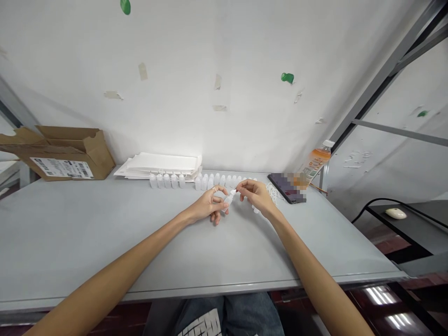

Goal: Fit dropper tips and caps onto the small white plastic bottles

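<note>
Above the middle of the table, my left hand [210, 205] is closed around a small translucent white dropper bottle [228, 199], tilted with its nozzle up to the right. My right hand [255, 192] is pinched at the nozzle's tip; whatever sits between those fingertips is too small to make out. Behind my hands stands a row of similar small bottles [204, 182]. Farther left, a separate group of bottles [167, 181] shows thin pieces on top. Small white plastic pieces [275, 193] lie in a loose pile beyond my right hand, which partly hides them.
An open cardboard box [73, 154] sits at the back left, beside a stack of white sheets [164, 163]. At the right lie a dark phone [283, 186] and an orange-labelled drink bottle [317, 161]. A white wall [196, 93] rises behind the grey table [87, 233].
</note>
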A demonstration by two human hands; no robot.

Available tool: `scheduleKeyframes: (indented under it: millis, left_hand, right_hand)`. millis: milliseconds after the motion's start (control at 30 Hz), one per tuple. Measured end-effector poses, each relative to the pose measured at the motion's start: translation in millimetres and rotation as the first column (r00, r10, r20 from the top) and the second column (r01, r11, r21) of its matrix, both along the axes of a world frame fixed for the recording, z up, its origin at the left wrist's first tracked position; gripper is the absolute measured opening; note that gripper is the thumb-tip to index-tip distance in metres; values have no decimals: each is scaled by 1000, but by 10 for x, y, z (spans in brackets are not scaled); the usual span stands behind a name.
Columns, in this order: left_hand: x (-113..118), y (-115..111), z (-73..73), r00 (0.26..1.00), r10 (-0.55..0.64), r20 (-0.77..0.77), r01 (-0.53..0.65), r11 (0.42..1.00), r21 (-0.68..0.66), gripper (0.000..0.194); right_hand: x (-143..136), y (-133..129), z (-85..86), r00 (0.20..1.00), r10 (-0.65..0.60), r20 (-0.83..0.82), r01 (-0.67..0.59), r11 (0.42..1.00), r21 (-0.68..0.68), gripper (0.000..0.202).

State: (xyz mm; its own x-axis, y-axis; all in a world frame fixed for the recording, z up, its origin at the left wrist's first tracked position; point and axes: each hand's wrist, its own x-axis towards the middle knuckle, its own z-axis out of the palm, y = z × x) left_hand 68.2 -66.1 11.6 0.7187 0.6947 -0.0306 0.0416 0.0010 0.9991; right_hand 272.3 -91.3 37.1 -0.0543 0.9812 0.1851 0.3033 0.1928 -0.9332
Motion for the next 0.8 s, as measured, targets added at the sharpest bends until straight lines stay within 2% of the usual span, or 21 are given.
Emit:
scheduleKeyframes:
  millis: [467,633,800]
  left_hand:
    - [3,0,-14,1000,-1,-8,1,1000,17,45]
    - [2,-7,-12,1000,1,-7,-1,1000,11,45]
    - [0,-19,-2,1000,11,16,-12,1000,23,41]
  right_hand:
    - [44,17,-28,996,55,-68,-59,997,-53,19]
    - [46,3,-27,993,95,-74,-99,993,-65,22]
    - [38,-52,48,991,127,-42,-130,987,-93,29]
